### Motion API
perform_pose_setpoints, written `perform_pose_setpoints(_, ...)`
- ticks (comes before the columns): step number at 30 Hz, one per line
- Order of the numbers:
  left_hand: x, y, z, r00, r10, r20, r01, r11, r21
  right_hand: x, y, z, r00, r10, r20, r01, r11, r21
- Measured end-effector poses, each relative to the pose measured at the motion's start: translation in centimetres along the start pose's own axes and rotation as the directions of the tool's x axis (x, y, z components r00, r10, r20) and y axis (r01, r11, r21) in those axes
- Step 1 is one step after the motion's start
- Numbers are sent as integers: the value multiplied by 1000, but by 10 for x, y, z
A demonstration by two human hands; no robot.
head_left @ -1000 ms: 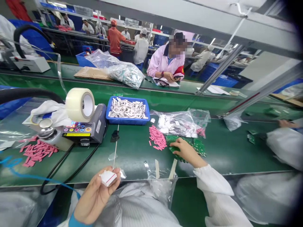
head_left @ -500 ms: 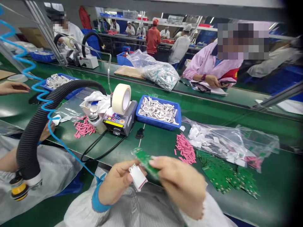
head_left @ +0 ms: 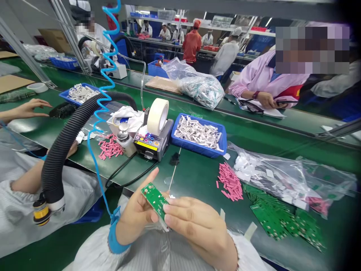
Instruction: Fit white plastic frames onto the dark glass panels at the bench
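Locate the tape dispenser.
In the head view, the tape dispenser sits ahead of the hands, just left of the blue tray of white tags, with the smaller pile of pink strips on its left.

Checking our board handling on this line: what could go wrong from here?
The green circuit board, gripped by the bare left hand and right hand, could pick up skin oils. The blue coiled cord at the left wrist might snag it. The overlapping loose boards on the belt might scratch.

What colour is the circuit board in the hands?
The circuit board is green, best seen in the head view.
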State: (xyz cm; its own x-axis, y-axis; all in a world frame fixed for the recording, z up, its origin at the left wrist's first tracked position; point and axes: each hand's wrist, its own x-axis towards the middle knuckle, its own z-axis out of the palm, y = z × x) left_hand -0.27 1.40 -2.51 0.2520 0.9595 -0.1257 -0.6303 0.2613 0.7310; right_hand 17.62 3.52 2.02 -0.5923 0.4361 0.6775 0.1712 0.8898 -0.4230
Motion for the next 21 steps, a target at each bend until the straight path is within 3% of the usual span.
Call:
perform_pose_setpoints(2, 0, 1, -2, 1000, 9, -8, -9, 1000, 10, 0, 2, 2, 999, -37, 18, 37, 999, 11)
perform_pose_setpoints(4, 0, 0, -2, 999, 40, -37, -40, 999, 7, -1, 4, 6, 999, 5, 36, -5, 1000, -4)
perform_pose_setpoints(6, 2, -4, 0, 996, 53, -72, -53, 999, 1, -2, 4, 13, 991, 133, 24, -132, 990, -41)
perform_pose_setpoints(9, 8, -14, 5, 990, 41, -137, -46, 998, -34, -3, 3, 22, 942, 331, -57, -335, 941, -56)
perform_pose_setpoints(12, 17, -23, 14, 978, 40, -207, -61, 993, -97, -3, 5, 26, 892, 430, -140, -439, 898, -38)
perform_pose_setpoints(17, 31, -29, 24, 952, 16, -307, -79, 978, -194, -1, 12, 24, 870, 453, -195, -475, 876, -87)
perform_pose_setpoints(21, 39, -32, 25, 938, 52, -344, -115, 979, -167, 2, 18, 27, 874, 431, -226, -466, 874, -134)
